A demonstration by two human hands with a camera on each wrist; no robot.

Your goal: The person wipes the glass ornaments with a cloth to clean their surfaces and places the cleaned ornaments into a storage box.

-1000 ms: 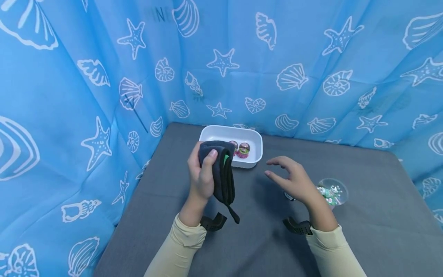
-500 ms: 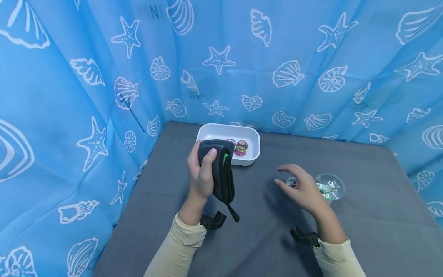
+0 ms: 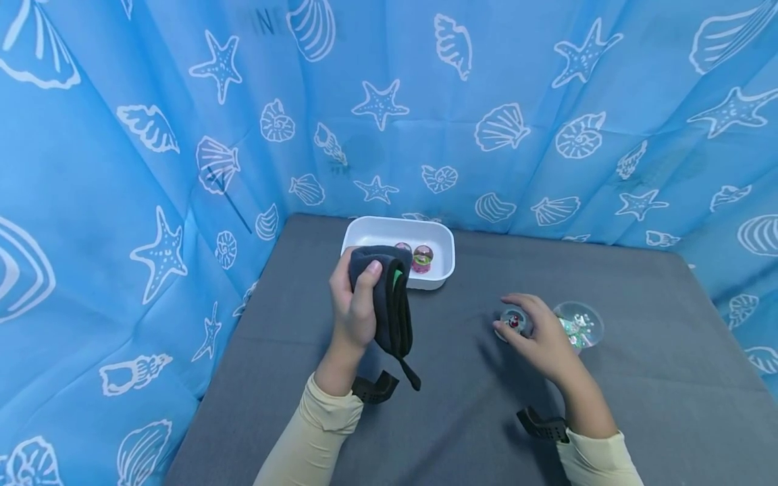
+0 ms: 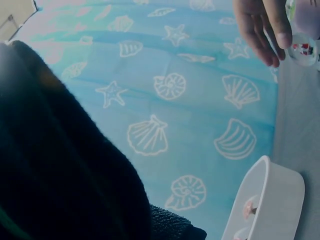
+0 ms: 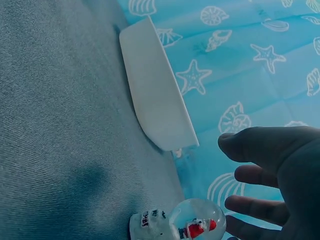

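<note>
My left hand [image 3: 352, 307] grips a folded dark cloth [image 3: 389, 304] with black edging, a green patch and a hanging loop. It is held up in front of the white tray. The cloth [image 4: 65, 150] fills much of the left wrist view. My right hand [image 3: 543, 341] hovers with thumb and fingers spread about a small snow globe [image 3: 514, 320] on the table. In the right wrist view this snow globe [image 5: 197, 220] has a red-and-white figure inside and a pale lettered base. The fingers [image 5: 257, 209] are close to its dome; whether they touch it cannot be told.
The white tray [image 3: 442, 250] at the back holds pink snow globes [image 3: 422, 258], one partly hidden by the cloth. Right of my right hand stands a larger clear globe [image 3: 582, 324] with shiny pieces inside. Blue shell-print curtains [image 3: 377, 155] border the grey table [image 3: 450, 405].
My right hand has moved right, away from the tray, to the small snow globe, which has come into view. My left hand keeps its hold on the cloth. The head view has shifted slightly.
</note>
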